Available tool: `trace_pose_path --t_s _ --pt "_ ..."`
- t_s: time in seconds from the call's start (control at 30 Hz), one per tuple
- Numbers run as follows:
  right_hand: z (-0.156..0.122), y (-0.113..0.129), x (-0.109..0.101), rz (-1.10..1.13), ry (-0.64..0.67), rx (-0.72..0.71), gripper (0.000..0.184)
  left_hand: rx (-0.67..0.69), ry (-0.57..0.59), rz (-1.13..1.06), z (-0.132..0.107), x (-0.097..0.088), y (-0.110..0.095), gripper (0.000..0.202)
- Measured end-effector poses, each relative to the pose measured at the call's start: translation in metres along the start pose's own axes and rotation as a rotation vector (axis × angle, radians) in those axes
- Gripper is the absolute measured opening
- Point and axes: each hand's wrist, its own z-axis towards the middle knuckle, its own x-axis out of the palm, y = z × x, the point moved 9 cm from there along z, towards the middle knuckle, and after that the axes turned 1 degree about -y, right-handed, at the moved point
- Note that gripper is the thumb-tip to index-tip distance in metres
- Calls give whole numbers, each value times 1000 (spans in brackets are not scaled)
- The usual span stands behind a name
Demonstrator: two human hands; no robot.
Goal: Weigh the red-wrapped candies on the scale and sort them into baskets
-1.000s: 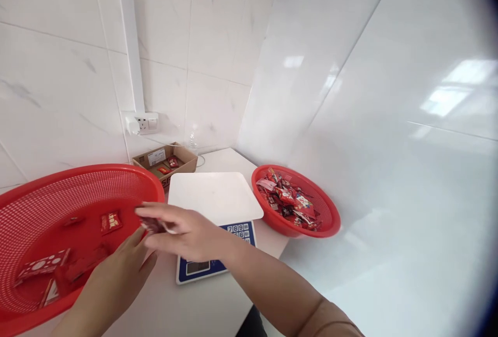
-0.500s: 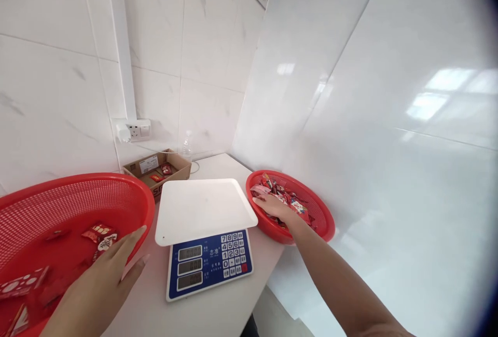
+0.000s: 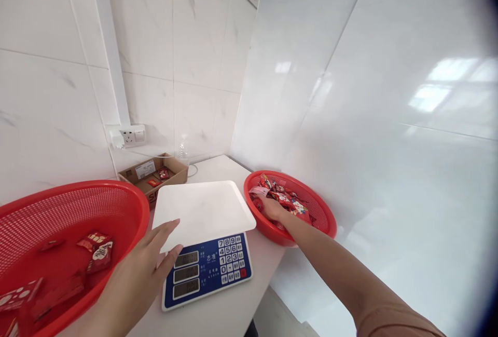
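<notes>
Red packets [image 3: 300, 210] around right hand [image 3: 271, 208]

A white table [image 3: 218, 311] with a smooth, pale top fills the corner where the tiled wall meets the glossy panelled one, its right edge running diagonally toward the viewer. In the middle sits a blue-and-white scale [image 3: 208, 269], flanked by a large red basket [image 3: 144, 215] on the left and a smaller red basket [image 3: 329, 223] on the right, whose rim juts past the table's edge. Behind the scale stand an open cardboard box [image 3: 176, 176] and a clear bottle [image 3: 183, 148], beside a loop of pale cord [image 3: 195, 170].
</notes>
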Motion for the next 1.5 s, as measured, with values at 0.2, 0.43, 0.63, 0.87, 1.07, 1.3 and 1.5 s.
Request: trace_pose_path --t_s 0.2,0.43,0.63,0.87,1.07,1.3,1.5 --pt "-6 -6 -53 241 -185 16 67 -14 16 -122 -3 4 -3 46" --pt "-18 10 -94 545 -385 50 69 -111 25 -412 -6 18 10 46" --pt "-60 115 -27 1150 139 -70 75 -123 85 -932 -6 32 -2 54" --pt "-120 204 60 1209 509 -193 64 -206 28 -1303 -1 31 -6 51" --pt "-108 195 69 1233 426 -124 68 -216 -176 -1209 3 13 16 35" --pt "-111 190 66 1158 377 -188 69 -191 -33 -1170 5 20 7 30" --pt "-87 183 48 1018 139 -235 63 -237 -176 -1030 4 11 23 54"
